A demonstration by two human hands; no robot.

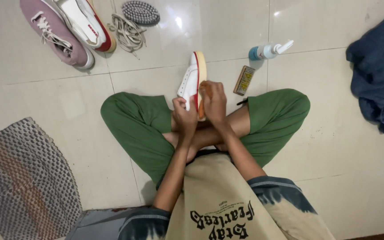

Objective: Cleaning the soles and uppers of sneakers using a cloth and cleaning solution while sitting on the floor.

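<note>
I sit cross-legged on a tiled floor in green trousers. A white sneaker (191,78) with a red stripe and a tan sole stands on its side in front of my legs. My left hand (184,116) grips its heel end. My right hand (214,103) presses an orange brush (201,109) against the sole; most of the brush is hidden under my fingers.
A wooden brush (244,80) and a blue-and-white spray bottle (268,50) lie on the floor at the right. At the far left lie a pink sneaker (54,33), a second white sneaker (86,22), loose laces (128,32) and a round brush (140,12). A blue cloth (378,71) lies far right, a woven mat (23,182) near left.
</note>
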